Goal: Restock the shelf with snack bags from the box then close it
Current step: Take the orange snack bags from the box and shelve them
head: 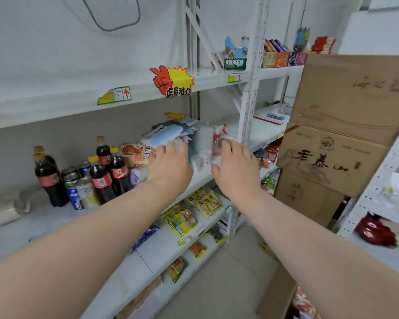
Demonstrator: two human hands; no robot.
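As you stretch both arms toward the middle level of the white shelf [44, 219], your left hand [171, 166] lies flat, fingers straight, against a heap of snack bags [168, 133]. The top packets are pale blue and white, and below them is an orange one printed with a red shrimp. Your right hand [234, 166] is spread open and holds nothing, just in front of a clear spray bottle [218, 143]. Cola bottles [101, 176] stand left of the bags. The cardboard box [276, 293] sits open on the floor, lower right.
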